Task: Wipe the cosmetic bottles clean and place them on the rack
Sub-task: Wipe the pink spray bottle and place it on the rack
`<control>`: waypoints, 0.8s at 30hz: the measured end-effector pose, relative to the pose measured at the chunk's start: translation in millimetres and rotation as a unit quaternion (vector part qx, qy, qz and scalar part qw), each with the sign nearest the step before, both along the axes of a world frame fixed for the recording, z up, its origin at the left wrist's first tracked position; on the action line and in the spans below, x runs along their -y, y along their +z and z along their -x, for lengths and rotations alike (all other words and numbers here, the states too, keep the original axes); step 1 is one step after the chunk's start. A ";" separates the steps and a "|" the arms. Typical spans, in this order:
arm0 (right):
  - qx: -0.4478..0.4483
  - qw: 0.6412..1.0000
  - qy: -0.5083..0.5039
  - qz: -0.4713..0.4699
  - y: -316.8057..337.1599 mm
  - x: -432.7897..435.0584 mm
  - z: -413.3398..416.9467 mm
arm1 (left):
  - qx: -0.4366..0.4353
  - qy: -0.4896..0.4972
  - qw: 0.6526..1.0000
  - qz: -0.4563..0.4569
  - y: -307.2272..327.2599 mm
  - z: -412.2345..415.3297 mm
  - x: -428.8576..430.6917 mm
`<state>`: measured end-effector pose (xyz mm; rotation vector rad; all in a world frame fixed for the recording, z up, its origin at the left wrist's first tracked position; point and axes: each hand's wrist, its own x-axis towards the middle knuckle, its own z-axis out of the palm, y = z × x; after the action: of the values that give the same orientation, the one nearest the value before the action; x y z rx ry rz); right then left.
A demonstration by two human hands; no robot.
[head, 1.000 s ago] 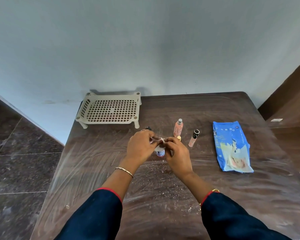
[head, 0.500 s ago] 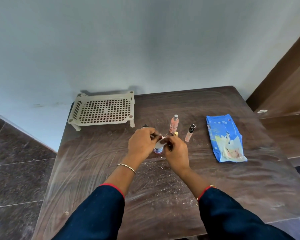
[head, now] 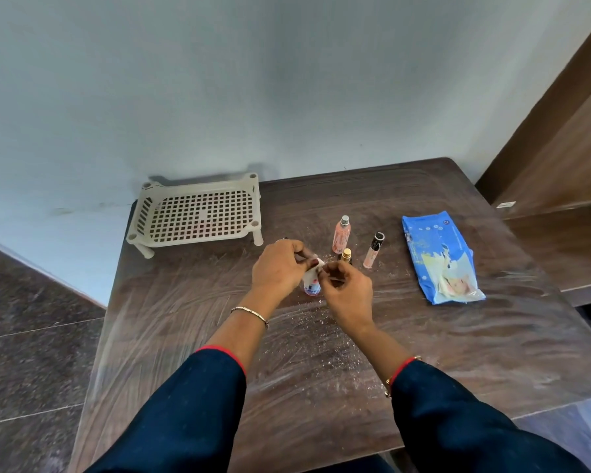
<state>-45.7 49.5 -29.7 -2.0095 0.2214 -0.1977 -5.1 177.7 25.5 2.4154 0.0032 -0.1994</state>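
A small white bottle (head: 312,285) with a blue and red label sits between my two hands at the table's middle. My left hand (head: 279,264) is closed around its upper part. Fingers of my right hand (head: 349,291) pinch a small white wipe (head: 319,263) at the bottle's top. Just behind my hands stand a pink spray bottle (head: 341,235), a short gold-capped bottle (head: 346,255) and a black-capped pink tube (head: 373,251). A dark item peeks out behind my left hand, mostly hidden. The cream plastic rack (head: 198,216) stands at the far left corner with nothing on it.
A blue pack of wet wipes (head: 440,264) lies to the right of the bottles. White crumbs and smears cover the dark wooden table (head: 440,353). A wall runs behind the table, a wooden ledge (head: 560,240) to the right, and dark floor tiles to the left.
My hands stay together on the white bottle, which was tilted half a second ago and now stands more upright. My fingers have shifted on the wipe. The other bottles have not moved.
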 end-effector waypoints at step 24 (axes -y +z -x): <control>0.029 0.998 -0.027 -0.046 0.2 8.2 3.6 | -0.082 0.049 0.968 0.230 -10.1 -2.9 1.6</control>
<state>-49.2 41.3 -29.5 -1.9049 0.2448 -0.2748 -2.2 176.1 15.3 1.9250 0.1381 -0.3172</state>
